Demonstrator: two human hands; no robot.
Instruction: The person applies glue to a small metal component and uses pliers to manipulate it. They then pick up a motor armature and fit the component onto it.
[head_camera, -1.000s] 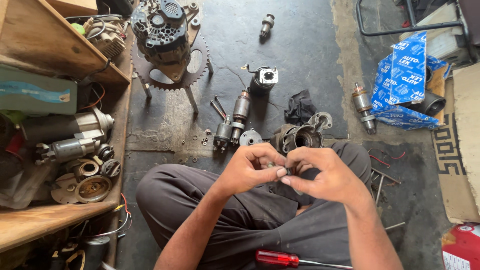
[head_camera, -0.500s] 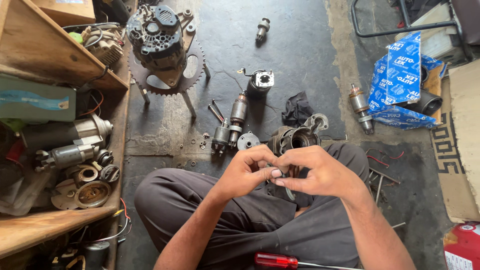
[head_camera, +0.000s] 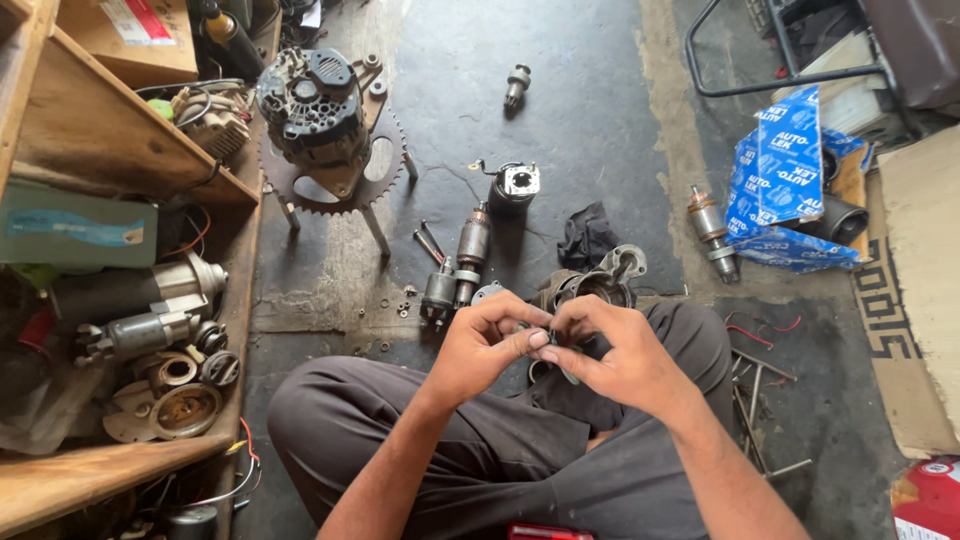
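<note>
I observed both hands meeting over the lap, above the crossed legs. The left hand (head_camera: 487, 345) was closed to a pinch, thumb and forefinger bearing on a small dark part (head_camera: 556, 347) held between the 2 hands; the right hand (head_camera: 610, 350) curled over the same part, fingertips drawn in tight. What kind of part it was I could not tell — the fingers hid most of it. Just beyond the knuckles a starter housing (head_camera: 590, 287) lay on the concrete floor (head_camera: 560, 120), with an armature (head_camera: 470, 248) near it and a black rag (head_camera: 585, 235) behind. In my judgement the work called for steady, short fingertip pressure, held low over the lap — a dropped piece would scatter among the loose washers (head_camera: 395, 303).
</note>
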